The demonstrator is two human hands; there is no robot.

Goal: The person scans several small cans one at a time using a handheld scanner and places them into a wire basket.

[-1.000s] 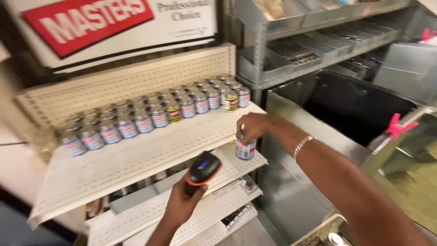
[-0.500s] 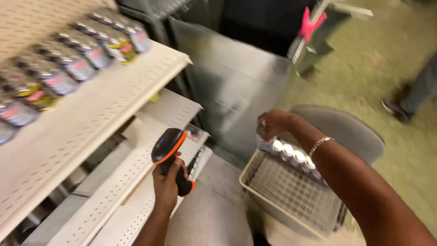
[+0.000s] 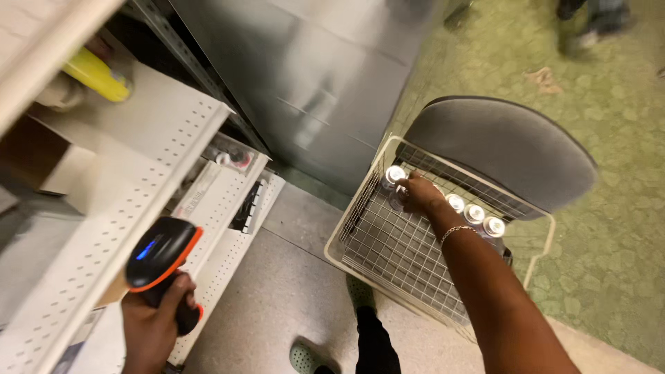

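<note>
Gripping a black-and-orange handheld scanner in the left hand, close by the white pegboard shelves, the person leans over with feet planted on the concrete floor. Further out, the right hand is closed around a small can, lowering it into the wire basket beside a row of cans already standing there. Judging by that row, several cans are in; much of the basket remains unfilled, with the grey chair beyond.
</note>
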